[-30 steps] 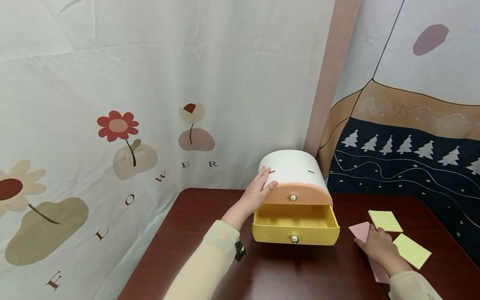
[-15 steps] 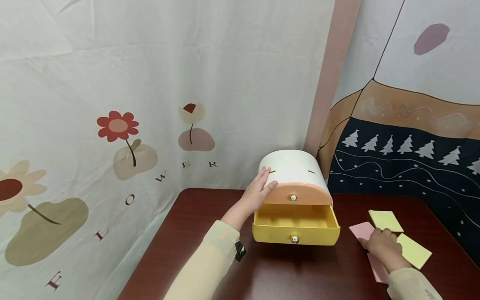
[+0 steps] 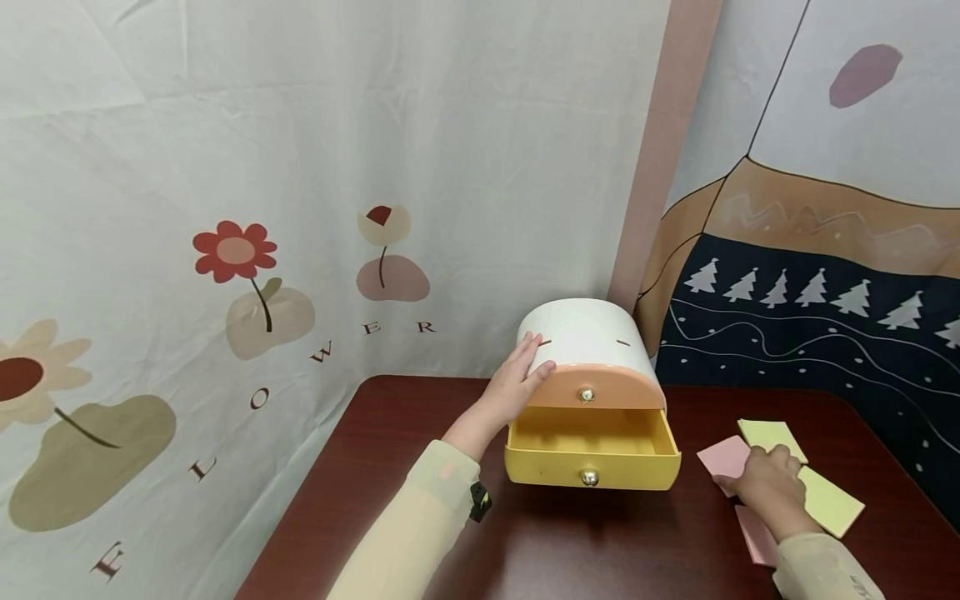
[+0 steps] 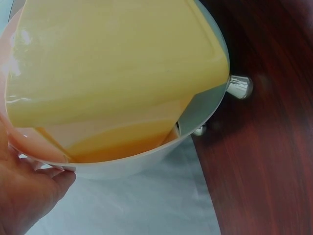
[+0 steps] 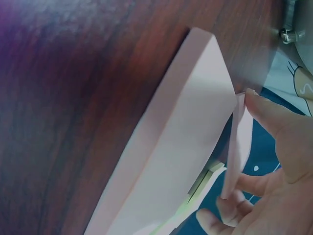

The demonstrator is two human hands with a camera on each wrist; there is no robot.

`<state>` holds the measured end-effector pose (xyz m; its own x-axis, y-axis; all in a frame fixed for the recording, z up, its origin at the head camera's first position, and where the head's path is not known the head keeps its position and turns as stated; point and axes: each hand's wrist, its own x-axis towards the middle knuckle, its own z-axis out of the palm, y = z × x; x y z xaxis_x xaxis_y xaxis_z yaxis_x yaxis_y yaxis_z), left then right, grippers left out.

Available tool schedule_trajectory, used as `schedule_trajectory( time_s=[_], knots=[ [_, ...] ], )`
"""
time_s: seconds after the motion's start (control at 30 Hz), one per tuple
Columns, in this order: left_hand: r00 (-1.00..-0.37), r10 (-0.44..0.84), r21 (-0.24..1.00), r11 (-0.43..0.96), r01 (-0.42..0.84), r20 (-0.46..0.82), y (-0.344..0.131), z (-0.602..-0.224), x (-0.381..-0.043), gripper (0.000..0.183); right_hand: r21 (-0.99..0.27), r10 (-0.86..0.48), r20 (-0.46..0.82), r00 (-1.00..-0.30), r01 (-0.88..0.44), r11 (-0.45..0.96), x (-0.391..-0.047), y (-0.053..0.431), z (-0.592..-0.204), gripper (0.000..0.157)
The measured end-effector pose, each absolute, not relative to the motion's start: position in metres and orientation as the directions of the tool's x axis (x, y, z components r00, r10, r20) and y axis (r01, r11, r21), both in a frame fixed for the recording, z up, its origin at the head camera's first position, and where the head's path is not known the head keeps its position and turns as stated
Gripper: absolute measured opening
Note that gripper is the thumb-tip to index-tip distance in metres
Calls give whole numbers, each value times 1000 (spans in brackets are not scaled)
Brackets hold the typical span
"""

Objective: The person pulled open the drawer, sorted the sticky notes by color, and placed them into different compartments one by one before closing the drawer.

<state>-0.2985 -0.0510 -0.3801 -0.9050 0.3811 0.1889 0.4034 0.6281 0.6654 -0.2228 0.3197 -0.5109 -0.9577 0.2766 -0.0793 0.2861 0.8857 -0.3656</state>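
Note:
My left hand (image 3: 513, 385) rests along the left side of a small white rounded drawer cabinet (image 3: 581, 333), thumb by its front edge and fingers straight. Below the cabinet's orange upper drawer (image 3: 551, 390), a yellow drawer (image 3: 543, 468) is pulled out, with nothing visible inside. Over at the right, my right hand (image 3: 772, 492) pinches a pink sticky-note pad (image 5: 239, 147) by its edges between thumb and fingers. A second pink pad (image 3: 756, 537) lies just in front of that hand, partly covered by it. Two yellow pads (image 3: 834, 502) lie beside and behind the hand.
All this is on a dark red-brown wooden table (image 3: 585, 550). White cloth with printed flowers (image 3: 465, 167) hangs behind, and a printed cloth with trees (image 3: 810, 333) hangs at the right. The yellow drawer's silver knob (image 3: 589, 477) sticks out forward.
My right hand has shifted slightly right and back, and its thumb has drawn in against the rear pink pad. The left hand and the cabinet stay as they were.

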Motion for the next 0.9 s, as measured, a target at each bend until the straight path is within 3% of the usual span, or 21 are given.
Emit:
schedule_trajectory(
  time_s=[0.23, 0.47, 0.9],
  knots=[
    [-905, 383, 668, 626, 403, 186, -52, -380, -298, 67, -394, 261, 74, -963, 212, 894, -222, 315, -513, 84],
    [-903, 385, 666, 625, 407, 190, -52, -380, -299, 67, -389, 247, 139, -959, 176, 904, -222, 309, -515, 82],
    [-904, 384, 666, 627, 405, 188, -51, -379, -298, 67, -433, 182, 237, -954, 64, 899, -218, 299, -510, 47]
  ],
)
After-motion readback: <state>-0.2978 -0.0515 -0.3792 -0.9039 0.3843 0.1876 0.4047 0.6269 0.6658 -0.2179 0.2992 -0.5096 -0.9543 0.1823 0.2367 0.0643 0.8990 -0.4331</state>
